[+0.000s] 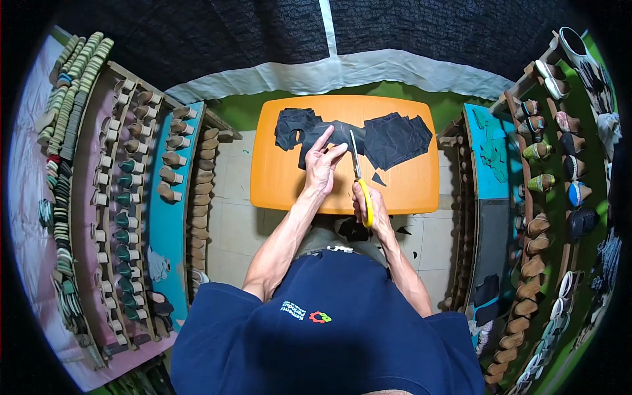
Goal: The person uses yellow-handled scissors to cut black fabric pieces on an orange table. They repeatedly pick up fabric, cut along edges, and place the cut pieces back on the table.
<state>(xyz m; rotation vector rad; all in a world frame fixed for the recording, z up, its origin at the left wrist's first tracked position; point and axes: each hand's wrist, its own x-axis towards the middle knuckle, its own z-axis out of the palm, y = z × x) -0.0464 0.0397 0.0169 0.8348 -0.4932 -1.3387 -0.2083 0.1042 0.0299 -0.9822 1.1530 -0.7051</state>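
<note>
Yellow-handled scissors (359,184) are gripped in the right hand (376,207), long axis near to far, blades overlapping the right part of a black sheet (339,134) over the orange table (283,191). The left hand (320,171) is nearer the sheet, fingers partly spread; whether it pinches any, I cannot tell.

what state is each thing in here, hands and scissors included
scissors: held, blades pointing away from the person
right hand: closed around the scissors' yellow handles
left hand: raised palm partly showing, fingers unevenly bent; grip unclear
right-hand black pieces: loosely stacked, edges uneven
small black scrap: loose, lying on the table
orange table: standing, partly covered
</note>
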